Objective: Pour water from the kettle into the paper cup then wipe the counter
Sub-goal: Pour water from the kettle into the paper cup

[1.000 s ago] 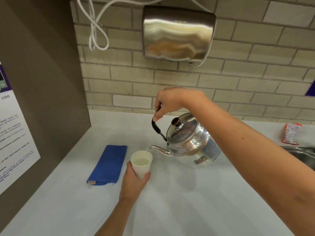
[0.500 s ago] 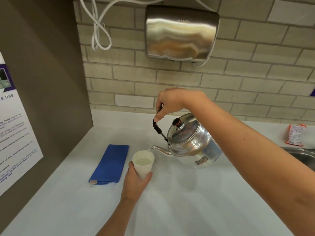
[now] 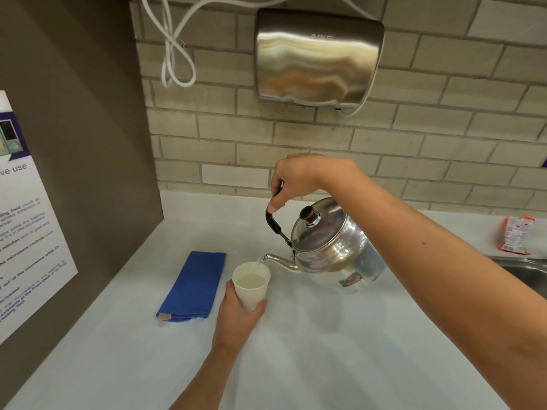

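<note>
A shiny steel kettle [image 3: 331,250] hangs tilted to the left above the white counter [image 3: 325,350], its spout over the rim of a white paper cup [image 3: 251,287]. My right hand [image 3: 299,179] grips the kettle's black handle from above. A thin stream of water runs from the spout into the cup, which holds water. My left hand [image 3: 236,315] is wrapped around the lower part of the cup from the near side. A folded blue cloth [image 3: 194,287] lies flat on the counter just left of the cup.
A brown side panel with a printed notice [image 3: 26,238] closes the left. A steel hand dryer [image 3: 316,57] and a white cable hang on the brick wall behind. At the right edge sit a steel sink [image 3: 527,272] and an orange packet [image 3: 516,235].
Both hands hold nearly the same pose. The water level in the cup has risen slightly while the stream keeps running.
</note>
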Motion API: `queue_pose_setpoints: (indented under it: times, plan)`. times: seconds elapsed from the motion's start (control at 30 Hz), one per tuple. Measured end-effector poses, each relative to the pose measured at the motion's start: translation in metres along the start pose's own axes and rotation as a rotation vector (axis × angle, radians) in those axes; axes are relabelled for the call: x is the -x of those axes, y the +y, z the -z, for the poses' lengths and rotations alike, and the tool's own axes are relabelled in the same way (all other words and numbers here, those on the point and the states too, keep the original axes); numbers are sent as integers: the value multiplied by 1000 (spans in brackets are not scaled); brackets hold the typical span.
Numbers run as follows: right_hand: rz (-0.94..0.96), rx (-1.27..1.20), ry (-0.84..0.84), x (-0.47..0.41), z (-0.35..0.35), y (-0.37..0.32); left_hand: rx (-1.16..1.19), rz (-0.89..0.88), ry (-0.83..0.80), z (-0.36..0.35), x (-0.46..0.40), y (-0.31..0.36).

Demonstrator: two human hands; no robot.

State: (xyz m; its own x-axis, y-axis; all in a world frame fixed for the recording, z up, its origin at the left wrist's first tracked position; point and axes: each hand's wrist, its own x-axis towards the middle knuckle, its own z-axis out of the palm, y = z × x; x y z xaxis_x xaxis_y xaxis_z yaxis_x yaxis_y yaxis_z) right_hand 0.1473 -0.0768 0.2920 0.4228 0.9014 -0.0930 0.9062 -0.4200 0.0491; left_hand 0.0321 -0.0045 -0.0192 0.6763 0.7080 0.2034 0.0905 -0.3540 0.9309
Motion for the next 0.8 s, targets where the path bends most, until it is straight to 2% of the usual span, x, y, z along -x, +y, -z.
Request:
queue_pose_setpoints:
  times: [0.8]
  plan:
    - [-2, 7, -20, 0, 1, 0, 8, -12, -2, 0, -1, -3]
